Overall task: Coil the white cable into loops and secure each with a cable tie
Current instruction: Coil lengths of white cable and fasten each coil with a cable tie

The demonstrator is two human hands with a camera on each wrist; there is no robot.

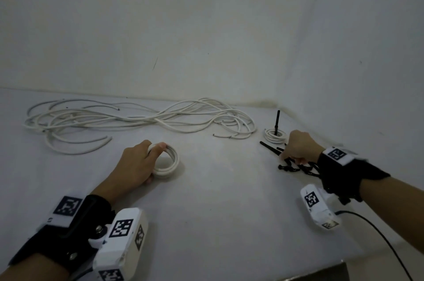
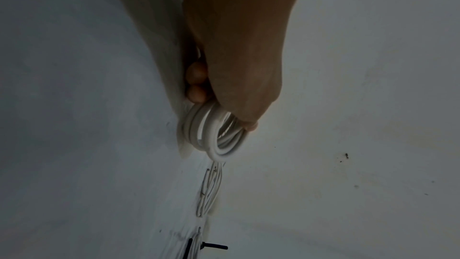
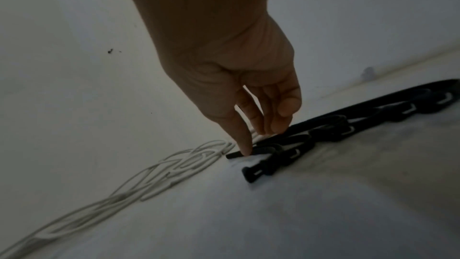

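left hand [image 1: 135, 163] clamped round small white coil [image 1: 168, 161] to stop it springing apart, right hand [image 1: 298, 147] fingers straight, pressing on black cable ties [image 3: 293, 145] beneath, presumably picking one.

The left hand [image 1: 135, 163] covers the near side of the small white coil [image 1: 168, 163], so the cable's end cannot be seen. The right hand [image 1: 298, 147] hides part of the black cable ties [image 1: 291, 167]. In the right wrist view, the loose white cable [image 3: 139, 186] looks blurry and runs off the bottom left edge.
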